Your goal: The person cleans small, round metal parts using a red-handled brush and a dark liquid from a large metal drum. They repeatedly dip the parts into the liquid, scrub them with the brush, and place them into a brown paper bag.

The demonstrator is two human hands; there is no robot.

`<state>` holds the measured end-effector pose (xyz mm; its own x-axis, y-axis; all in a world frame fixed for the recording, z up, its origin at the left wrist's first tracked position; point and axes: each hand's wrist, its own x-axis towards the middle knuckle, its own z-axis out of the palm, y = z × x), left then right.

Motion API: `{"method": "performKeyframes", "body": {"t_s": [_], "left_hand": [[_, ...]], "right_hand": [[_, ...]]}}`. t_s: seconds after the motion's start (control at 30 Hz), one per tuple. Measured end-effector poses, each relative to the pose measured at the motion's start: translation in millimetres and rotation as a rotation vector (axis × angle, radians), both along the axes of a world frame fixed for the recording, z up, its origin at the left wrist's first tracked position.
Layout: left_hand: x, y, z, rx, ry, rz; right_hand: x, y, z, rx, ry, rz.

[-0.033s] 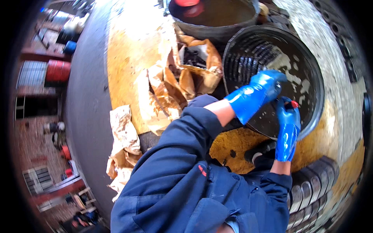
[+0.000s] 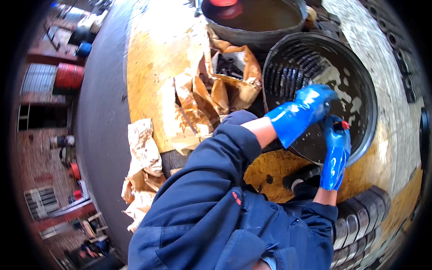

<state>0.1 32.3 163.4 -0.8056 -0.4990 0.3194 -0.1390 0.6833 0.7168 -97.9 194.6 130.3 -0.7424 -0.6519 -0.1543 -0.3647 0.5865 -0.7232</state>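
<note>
Both my hands are in blue rubber gloves above a round black tub [image 2: 370, 135] of murky brown liquid with pale foam. My left hand [image 2: 312, 102] is curled closed near the middle of the tub; what its fingers hold, if anything, is hidden. Just nearer to me, my right hand [image 2: 337, 135] is closed round a small thing with a red end [image 2: 345, 125], mostly covered by the glove. The two hands are close together. Rows of wet, dark metal parts [image 2: 288, 80] are stacked along the tub's far left side, partly in the liquid.
An open brown paper sack [image 2: 189, 108] with dark metal pieces stands left of the tub. Behind is a second tub [image 2: 252, 33] of brown liquid with a red object [image 2: 222, 2]. Curved metal parts [image 2: 364, 207] are stacked at right. Crumpled paper [image 2: 144, 157] lies at left.
The whole view has shifted slightly. Both hands stay over the tub, close together and still closed, with only a slight shift in position.
</note>
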Motion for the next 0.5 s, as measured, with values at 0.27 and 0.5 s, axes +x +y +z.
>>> {"method": "performKeyframes", "body": {"t_s": [0.27,0.5], "left_hand": [[-23.1,32.1,1.0,-0.208,-0.425,-0.116],[-18.7,22.1,2.2,-0.11,-0.519,-0.116]], "right_hand": [[-60.8,18.0,-88.7,-0.303,-0.48,-0.088],[-43.7,-10.3,-77.0,-0.527,-0.968,-0.449]]}}
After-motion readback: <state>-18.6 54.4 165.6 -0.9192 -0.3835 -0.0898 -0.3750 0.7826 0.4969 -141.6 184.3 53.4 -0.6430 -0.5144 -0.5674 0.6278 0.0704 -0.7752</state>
